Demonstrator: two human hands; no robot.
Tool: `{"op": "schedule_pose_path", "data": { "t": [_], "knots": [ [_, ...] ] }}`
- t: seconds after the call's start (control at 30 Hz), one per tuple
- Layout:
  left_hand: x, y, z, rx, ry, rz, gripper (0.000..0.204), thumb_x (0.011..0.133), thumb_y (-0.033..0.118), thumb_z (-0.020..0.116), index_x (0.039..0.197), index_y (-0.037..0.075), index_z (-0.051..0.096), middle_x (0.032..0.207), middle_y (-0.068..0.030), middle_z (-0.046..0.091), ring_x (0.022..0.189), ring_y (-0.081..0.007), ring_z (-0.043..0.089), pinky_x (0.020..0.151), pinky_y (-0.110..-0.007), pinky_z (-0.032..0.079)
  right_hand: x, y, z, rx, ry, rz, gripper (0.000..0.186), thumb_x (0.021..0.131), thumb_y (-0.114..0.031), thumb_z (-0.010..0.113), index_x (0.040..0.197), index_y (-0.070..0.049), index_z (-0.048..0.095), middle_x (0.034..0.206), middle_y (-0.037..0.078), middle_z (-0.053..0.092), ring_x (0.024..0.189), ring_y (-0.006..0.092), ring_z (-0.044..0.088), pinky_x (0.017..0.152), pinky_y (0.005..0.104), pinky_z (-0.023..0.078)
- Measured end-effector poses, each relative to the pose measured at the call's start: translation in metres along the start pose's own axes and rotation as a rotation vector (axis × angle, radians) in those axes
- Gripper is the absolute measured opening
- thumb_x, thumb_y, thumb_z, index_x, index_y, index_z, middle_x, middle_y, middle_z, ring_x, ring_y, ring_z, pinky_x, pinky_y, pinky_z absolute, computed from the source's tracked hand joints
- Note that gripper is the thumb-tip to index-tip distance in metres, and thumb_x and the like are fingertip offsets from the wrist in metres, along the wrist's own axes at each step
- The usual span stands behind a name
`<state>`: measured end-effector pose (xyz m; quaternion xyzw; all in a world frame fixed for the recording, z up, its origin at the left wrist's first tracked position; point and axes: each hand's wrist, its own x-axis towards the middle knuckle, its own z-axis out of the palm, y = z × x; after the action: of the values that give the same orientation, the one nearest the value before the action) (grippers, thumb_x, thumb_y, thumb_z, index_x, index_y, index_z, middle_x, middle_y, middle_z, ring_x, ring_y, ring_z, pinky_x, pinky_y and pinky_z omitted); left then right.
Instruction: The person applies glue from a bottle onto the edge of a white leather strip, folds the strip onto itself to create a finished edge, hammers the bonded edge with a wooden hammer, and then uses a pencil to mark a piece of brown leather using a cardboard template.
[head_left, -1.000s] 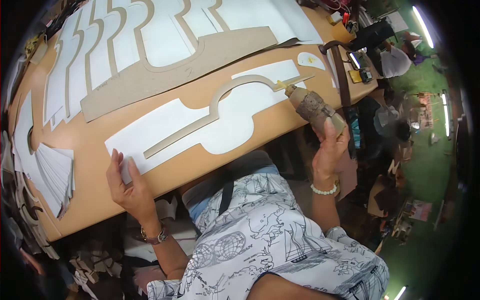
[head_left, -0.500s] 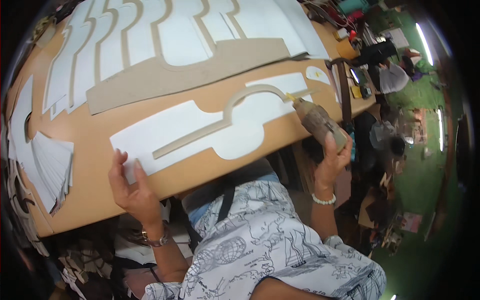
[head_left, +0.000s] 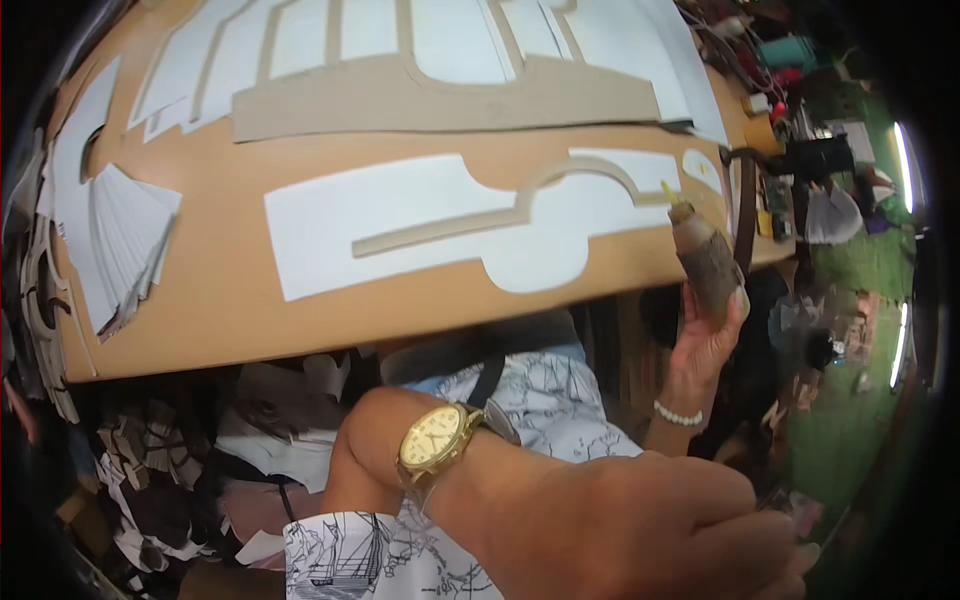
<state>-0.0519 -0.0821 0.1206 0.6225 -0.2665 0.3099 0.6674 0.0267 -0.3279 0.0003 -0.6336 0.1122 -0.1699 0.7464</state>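
My right hand [head_left: 708, 345] grips a brown, crusted squeeze bottle [head_left: 712, 268] with a thin yellow nozzle, held upright at the table's right front edge. The nozzle tip is close to the end of a curved beige strip [head_left: 440, 233], which lies across a white cut-out piece [head_left: 330, 220]. Close to the camera, my left hand [head_left: 650, 525] is raised in front of my body, away from the table. Its fingers are curled in; nothing shows in them, though the palm side is hidden. A gold-faced watch [head_left: 437, 437] is on that wrist.
A wide beige panel [head_left: 330, 108] lies farther back on the wooden table [head_left: 225, 275], beside overlapping white pieces with beige edging. A fanned stack of white pieces [head_left: 125, 235] sits at the left. Tools and a strap [head_left: 745, 205] crowd the right end; scraps lie below the table.
My left hand has left the white piece's corner, risen toward the camera and curled its fingers. The bottle has moved right and away from over the strip. The whole view has shifted.
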Motion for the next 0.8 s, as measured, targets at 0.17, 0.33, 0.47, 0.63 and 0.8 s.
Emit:
{"op": "schedule_pose_path", "data": {
  "t": [0.17, 0.33, 0.47, 0.63, 0.8],
  "knots": [
    [-0.006, -0.006, 0.003, -0.020, -0.064, -0.032, 0.019, 0.079, 0.019, 0.063, 0.086, 0.001, 0.062, 0.075, -0.0084, 0.057, 0.067, -0.0195, 0.060, 0.059, -0.031, 0.047, -0.005, -0.004, -0.014, -0.006, 0.074, -0.002, 0.036, 0.089, -0.026, 0.059, 0.116, -0.002, 0.054, 0.113, 0.010, 0.060, 0.100, 0.0200, 0.061, 0.083, 0.0357, 0.054],
    [-0.003, -0.012, -0.008, 0.035, -0.114, -0.106, 0.021, 0.075, 0.013, 0.069, 0.090, 0.000, 0.062, 0.080, -0.0085, 0.059, 0.072, -0.0191, 0.060, 0.062, -0.031, 0.046, -0.003, -0.011, -0.010, -0.049, 0.068, -0.043, 0.035, 0.089, -0.023, 0.059, 0.115, 0.000, 0.053, 0.112, 0.012, 0.059, 0.100, 0.0203, 0.061, 0.082, 0.0333, 0.054],
    [-0.005, -0.028, -0.053, 0.309, -0.078, -0.306, 0.026, 0.072, 0.008, 0.073, 0.094, 0.000, 0.062, 0.084, -0.0086, 0.061, 0.075, -0.0187, 0.060, 0.065, -0.031, 0.045, -0.003, -0.014, 0.005, -0.150, 0.036, -0.147, 0.032, 0.088, -0.019, 0.061, 0.111, 0.001, 0.054, 0.108, 0.011, 0.059, 0.097, 0.0189, 0.060, 0.083, 0.0316, 0.051],
    [-0.057, -0.065, -0.100, 0.849, -0.039, -0.591, 0.035, 0.073, 0.004, 0.073, 0.106, 0.001, 0.062, 0.093, -0.0107, 0.064, 0.087, -0.0218, 0.061, 0.078, -0.033, 0.047, -0.005, -0.002, -0.006, -0.330, 0.055, -0.283, 0.030, 0.083, -0.015, 0.068, 0.104, 0.001, 0.053, 0.100, 0.007, 0.056, 0.090, 0.0141, 0.054, 0.086, 0.0297, 0.045],
    [-0.093, -0.065, -0.133, 0.950, 0.043, -0.709, 0.040, 0.078, 0.002, 0.069, 0.116, 0.001, 0.059, 0.103, -0.0096, 0.063, 0.100, -0.0191, 0.059, 0.089, -0.033, 0.044, -0.006, -0.005, 0.008, -0.387, 0.006, -0.339, 0.030, 0.082, -0.012, 0.069, 0.103, 0.001, 0.053, 0.098, 0.006, 0.055, 0.089, 0.0127, 0.054, 0.084, 0.0290, 0.045]
  ]
}}
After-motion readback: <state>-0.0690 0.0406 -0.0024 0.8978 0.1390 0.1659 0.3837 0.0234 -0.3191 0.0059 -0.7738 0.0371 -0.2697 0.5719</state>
